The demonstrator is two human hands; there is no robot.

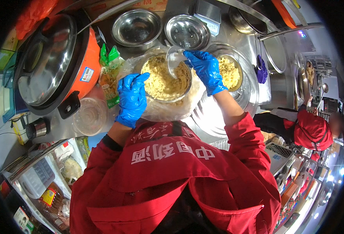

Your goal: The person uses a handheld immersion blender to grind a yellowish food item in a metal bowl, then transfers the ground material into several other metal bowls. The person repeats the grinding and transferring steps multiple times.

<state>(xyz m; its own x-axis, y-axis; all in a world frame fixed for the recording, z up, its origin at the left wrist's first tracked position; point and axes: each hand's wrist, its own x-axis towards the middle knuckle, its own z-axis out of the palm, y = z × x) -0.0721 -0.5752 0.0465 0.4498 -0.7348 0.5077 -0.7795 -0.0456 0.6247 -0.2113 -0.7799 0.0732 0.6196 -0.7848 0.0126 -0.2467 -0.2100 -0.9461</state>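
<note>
My left hand (133, 98), in a blue glove, touches the left rim of a metal bowl (190, 84) with its fingers bent. Yellow crumbly food (160, 80) fills that bowl, which rests on a large clear plastic bag (151, 112). My right hand (202, 68), gloved in blue too, grips a translucent plastic scraper or scoop (174, 58) over the food; its lower edge meets the crumbs. Just right of that hand, a smaller metal bowl (240, 73) of yellow crumbly food stands on large round metal trays (251, 93).
Two steel bowls (137, 27) (188, 32) and a digital scale (208, 14) stand behind. An orange lidded cooker (87, 63), a food bag (109, 82) and a clear plastic tub (90, 116) are at left. A co-worker in red (311, 128) works at far right.
</note>
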